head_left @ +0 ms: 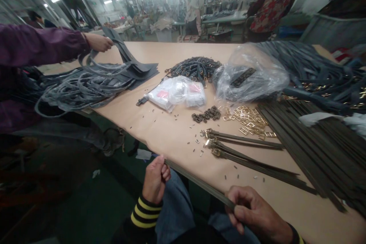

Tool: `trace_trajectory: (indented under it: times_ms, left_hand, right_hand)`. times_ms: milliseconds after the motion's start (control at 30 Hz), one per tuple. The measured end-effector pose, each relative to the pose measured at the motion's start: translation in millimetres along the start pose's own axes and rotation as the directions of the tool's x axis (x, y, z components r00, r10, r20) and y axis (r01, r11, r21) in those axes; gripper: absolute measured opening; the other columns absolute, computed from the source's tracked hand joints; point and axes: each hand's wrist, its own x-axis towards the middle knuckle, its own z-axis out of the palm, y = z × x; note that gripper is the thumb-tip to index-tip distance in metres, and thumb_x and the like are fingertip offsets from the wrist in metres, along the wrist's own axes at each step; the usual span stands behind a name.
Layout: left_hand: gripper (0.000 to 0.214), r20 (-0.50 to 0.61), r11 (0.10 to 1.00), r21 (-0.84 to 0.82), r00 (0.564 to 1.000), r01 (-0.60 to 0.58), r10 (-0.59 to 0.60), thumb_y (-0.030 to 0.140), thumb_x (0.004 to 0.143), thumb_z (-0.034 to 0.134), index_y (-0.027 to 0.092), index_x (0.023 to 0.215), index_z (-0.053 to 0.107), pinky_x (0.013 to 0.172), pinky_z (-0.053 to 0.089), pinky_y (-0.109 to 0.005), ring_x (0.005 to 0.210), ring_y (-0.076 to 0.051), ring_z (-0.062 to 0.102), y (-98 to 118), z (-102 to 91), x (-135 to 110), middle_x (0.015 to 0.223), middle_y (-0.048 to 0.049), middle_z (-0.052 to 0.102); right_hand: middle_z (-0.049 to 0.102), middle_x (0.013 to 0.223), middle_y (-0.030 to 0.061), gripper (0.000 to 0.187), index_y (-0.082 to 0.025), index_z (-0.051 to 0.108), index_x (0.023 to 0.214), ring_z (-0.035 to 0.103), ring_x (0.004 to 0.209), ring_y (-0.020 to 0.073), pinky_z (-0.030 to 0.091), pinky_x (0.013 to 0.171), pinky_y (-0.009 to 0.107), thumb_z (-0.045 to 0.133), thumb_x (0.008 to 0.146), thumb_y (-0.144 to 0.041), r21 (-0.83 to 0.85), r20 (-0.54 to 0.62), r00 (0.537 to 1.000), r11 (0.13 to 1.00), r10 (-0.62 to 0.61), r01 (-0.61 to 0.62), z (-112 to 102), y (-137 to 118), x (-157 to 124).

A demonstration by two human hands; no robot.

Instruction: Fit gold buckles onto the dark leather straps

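Observation:
A narrow dark olive strap [200, 182] stretches between my two hands along the table's near edge. My left hand [156, 177] pinches its far end, fingers curled in. Lower right, my right hand [248, 207] grips the other end between thumb and fingers. Just beyond the strap lie several finished-looking straps with gold buckles [215, 145], their tails pointing right. A heap of gold rectangular rings [247, 119] and a small pile of dark loops [206, 114] sit behind them. Many plain dark straps [311, 145] are stacked at the right.
White plastic packets [177, 93], a clear bag [254, 78] and a bundle of buckled straps [194, 68] stand farther back. A co-worker's hand [99, 42] at the left holds grey strips above a pile of them [85, 87]. Tiny bits are scattered over the brown tabletop [168, 133].

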Motion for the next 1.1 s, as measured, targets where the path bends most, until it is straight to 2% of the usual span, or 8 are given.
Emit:
trace_trajectory:
  times_ms: [167,333,433,533,667,767,967,1100]
  left_hand:
    - [0.046,-0.111,0.998,-0.044,0.993,-0.041,0.036,0.042,0.054,0.07,0.016,0.058,0.032,0.035,0.022,-0.014,0.037,-0.002,0.026,1,-23.5,7,0.041,0.0104,0.028]
    - [0.04,-0.051,0.99,0.133,0.998,0.043,-0.037,0.048,0.061,0.063,0.016,0.062,0.039,0.043,0.032,-0.018,0.046,-0.006,0.038,-20,-35.6,-2,0.049,0.0065,0.04]
    - [0.038,0.105,0.832,0.553,0.994,-0.044,-0.017,0.051,0.066,0.056,0.014,0.068,0.052,0.052,0.036,-0.022,0.057,-0.011,0.045,-19,-34.2,-12,0.059,0.0006,0.049]
    - [0.035,0.247,0.623,0.742,0.965,-0.248,0.09,0.048,0.071,0.051,0.014,0.073,0.057,0.064,0.039,-0.024,0.07,-0.015,0.049,-8,-16.1,-25,0.072,-0.0039,0.055]
    - [0.041,0.361,0.769,0.599,0.933,-0.223,-0.011,0.052,0.074,0.044,0.014,0.087,0.053,0.05,0.039,-0.022,0.055,-0.01,0.046,-5,26.6,-38,0.07,-0.0022,0.053]
    - [0.036,0.429,0.839,0.515,0.9,-0.177,-0.074,0.05,0.073,0.046,0.014,0.067,0.046,0.04,0.03,-0.018,0.041,-0.005,0.036,-11,50.6,-39,0.052,0.0032,0.044]
    - [0.039,0.384,0.942,0.326,0.922,-0.077,-0.057,0.05,0.072,0.05,0.016,0.058,0.037,0.036,0.022,-0.017,0.034,-0.003,0.029,-21,54.5,-32,0.041,0.0071,0.035]
    - [0.042,0.447,0.968,0.172,0.861,0.184,-0.243,0.051,0.066,0.056,0.014,0.056,0.038,0.036,0.023,-0.017,0.034,-0.003,0.031,-33,55.9,-34,0.04,0.0062,0.036]
  right_hand:
    - [0.05,0.053,-0.0021,0.023,-0.013,0.051,0.068,0.039,0.04,0.0016,0.027,0.042,0.013,0.065,0.069,-0.032,0.171,-0.142,0.981,0.973,-0.129,0.153,5,-6,-3]
    - [0.046,0.065,-0.0028,0.022,-0.018,0.053,0.068,0.045,0.058,0.0053,0.039,0.055,0.016,0.068,0.066,-0.033,0.254,-0.412,0.898,0.927,-0.153,0.274,16,-34,5]
    - [0.05,0.084,0.0013,0.023,-0.019,0.053,0.078,0.051,0.085,0.0137,0.045,0.076,0.026,0.061,0.072,-0.04,0.082,-0.469,0.854,0.951,-0.226,0.297,10,-52,7]
    - [0.051,0.069,-0.0008,0.025,-0.018,0.046,0.079,0.054,0.063,0.0115,0.046,0.062,0.026,0.05,0.08,-0.042,-0.165,-0.443,0.855,0.962,-0.271,0.219,6,-62,11]
    - [0.048,0.059,-0.0034,0.031,-0.016,0.041,0.074,0.043,0.044,0.0057,0.034,0.044,0.019,0.048,0.079,-0.046,-0.494,-0.341,0.932,0.867,-0.12,-0.069,23,-59,27]
    - [0.047,0.057,-0.0031,0.03,-0.015,0.042,0.071,0.04,0.043,0.005,0.03,0.042,0.018,0.045,0.08,-0.044,-0.557,-0.289,0.957,0.809,0.025,-0.189,34,-49,35]
    - [0.054,0.066,0.0004,0.031,-0.013,0.046,0.077,0.041,0.047,0.0048,0.028,0.043,0.018,0.05,0.076,-0.044,-0.433,-0.194,0.974,0.88,0.118,-0.193,24,-37,29]
    - [0.052,0.062,0.0003,0.033,-0.013,0.045,0.073,0.037,0.044,0.0044,0.026,0.042,0.018,0.052,0.075,-0.046,-0.324,-0.146,0.988,0.941,0.049,-0.095,17,-24,29]
